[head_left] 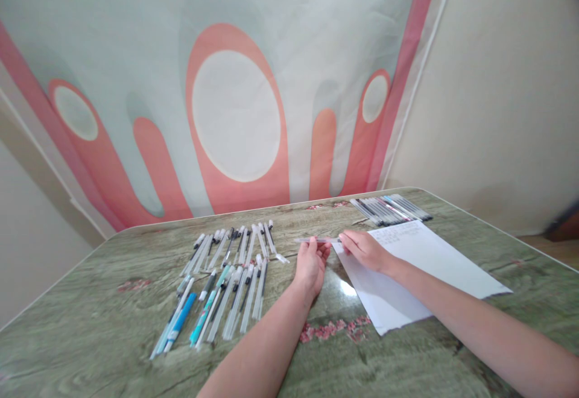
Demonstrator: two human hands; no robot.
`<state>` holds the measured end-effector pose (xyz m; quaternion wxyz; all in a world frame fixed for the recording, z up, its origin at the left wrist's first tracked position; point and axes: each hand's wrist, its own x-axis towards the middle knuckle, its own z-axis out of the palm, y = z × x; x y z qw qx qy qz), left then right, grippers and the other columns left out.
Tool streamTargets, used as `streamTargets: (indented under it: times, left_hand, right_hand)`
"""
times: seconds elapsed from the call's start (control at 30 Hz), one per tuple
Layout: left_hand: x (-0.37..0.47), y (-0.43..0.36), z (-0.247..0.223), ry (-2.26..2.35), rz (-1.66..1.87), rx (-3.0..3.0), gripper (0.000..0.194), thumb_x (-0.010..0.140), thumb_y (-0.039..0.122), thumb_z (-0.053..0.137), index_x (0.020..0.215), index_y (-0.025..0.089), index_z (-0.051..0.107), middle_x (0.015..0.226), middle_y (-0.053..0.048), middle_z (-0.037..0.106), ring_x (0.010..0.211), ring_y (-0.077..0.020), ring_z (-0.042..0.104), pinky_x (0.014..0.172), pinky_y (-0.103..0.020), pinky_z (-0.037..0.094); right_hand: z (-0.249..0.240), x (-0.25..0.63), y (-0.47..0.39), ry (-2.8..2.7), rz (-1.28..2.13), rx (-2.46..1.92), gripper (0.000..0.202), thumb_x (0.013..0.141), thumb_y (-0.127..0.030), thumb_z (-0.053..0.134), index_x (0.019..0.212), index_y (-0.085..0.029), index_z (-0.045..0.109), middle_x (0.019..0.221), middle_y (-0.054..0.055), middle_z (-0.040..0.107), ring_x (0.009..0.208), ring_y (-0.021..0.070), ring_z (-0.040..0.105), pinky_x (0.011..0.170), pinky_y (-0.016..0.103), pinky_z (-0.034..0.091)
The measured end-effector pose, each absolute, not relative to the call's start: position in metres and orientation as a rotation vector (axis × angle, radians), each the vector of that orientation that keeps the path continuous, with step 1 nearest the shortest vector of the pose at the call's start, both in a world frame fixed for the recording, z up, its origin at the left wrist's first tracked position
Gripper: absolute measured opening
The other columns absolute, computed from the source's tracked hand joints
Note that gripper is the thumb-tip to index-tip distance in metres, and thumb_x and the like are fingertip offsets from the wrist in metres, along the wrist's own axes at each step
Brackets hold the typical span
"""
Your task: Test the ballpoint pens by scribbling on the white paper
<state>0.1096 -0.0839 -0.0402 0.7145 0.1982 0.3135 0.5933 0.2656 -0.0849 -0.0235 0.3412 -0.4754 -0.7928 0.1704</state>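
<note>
A slim clear pen (323,240) lies crosswise between my two hands, just above the table. My left hand (312,262) has its fingers closed on the left part of the pen. At the pen's right end, my right hand (362,248) pinches it, over the top left corner of a white paper sheet (416,271). Small faint writing shows near the sheet's top edge. Left of my hands, several clear pen bodies and caps (233,301) lie in two rows, with a blue pen (181,319) and a teal pen (205,316) among them.
Several pens (391,210) lie side by side behind the paper at the back right. The wood-patterned table (90,307) carries printed pink flowers. A cloth with coral shapes (298,54) hangs behind its far edge.
</note>
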Motion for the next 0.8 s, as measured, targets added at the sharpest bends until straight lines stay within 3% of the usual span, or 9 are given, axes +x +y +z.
streamTargets:
  times: [0.23,0.4,0.6,0.7,0.8]
  left_hand:
    - [0.109,-0.082,-0.042,0.677,1.322,0.443,0.007,0.082,0.022,0.049,0.08,0.016,0.047,0.076,-0.005,0.064,0.063,-0.0083,0.059,0.065,-0.02,0.045]
    - [0.109,-0.083,-0.041,0.677,1.327,0.45,0.007,0.082,0.021,0.049,0.08,0.015,0.047,0.077,-0.006,0.064,0.063,-0.0083,0.059,0.065,-0.02,0.045]
    - [0.11,-0.083,-0.043,0.654,1.345,0.462,0.008,0.082,0.022,0.049,0.079,0.016,0.046,0.076,-0.006,0.064,0.068,-0.01,0.061,0.073,-0.024,0.046]
    - [0.109,-0.083,-0.044,0.652,1.339,0.488,0.008,0.082,0.024,0.049,0.081,0.017,0.045,0.078,-0.006,0.064,0.07,-0.0103,0.062,0.075,-0.025,0.045]
    - [0.109,-0.083,-0.044,0.637,1.328,0.518,0.009,0.082,0.025,0.049,0.083,0.017,0.045,0.083,-0.007,0.065,0.071,-0.01,0.062,0.076,-0.025,0.045]
  right_hand:
    - [-0.021,0.266,-0.086,-2.024,0.579,-1.183,0.025,0.086,-0.037,0.039,0.073,-0.019,0.05,0.059,-0.002,0.056,0.055,0.012,0.051,0.058,0.024,0.038]
    - [-0.028,0.264,-0.082,-1.982,0.707,-1.209,0.04,0.09,-0.04,0.028,0.062,-0.018,0.046,0.054,-0.002,0.053,0.052,0.0113,0.051,0.058,0.025,0.039]
    - [-0.029,0.266,-0.08,-1.938,0.647,-1.165,0.025,0.086,-0.041,0.039,0.08,-0.019,0.049,0.065,-0.001,0.055,0.059,0.0121,0.052,0.058,0.024,0.039]
    - [-0.03,0.266,-0.079,-1.969,0.577,-1.18,0.029,0.087,-0.041,0.037,0.073,-0.019,0.049,0.061,-0.001,0.054,0.058,0.0122,0.051,0.06,0.026,0.039]
    - [-0.035,0.265,-0.076,-1.893,0.715,-1.195,0.039,0.089,-0.043,0.031,0.064,-0.019,0.047,0.054,-0.001,0.052,0.053,0.0116,0.05,0.058,0.025,0.039]
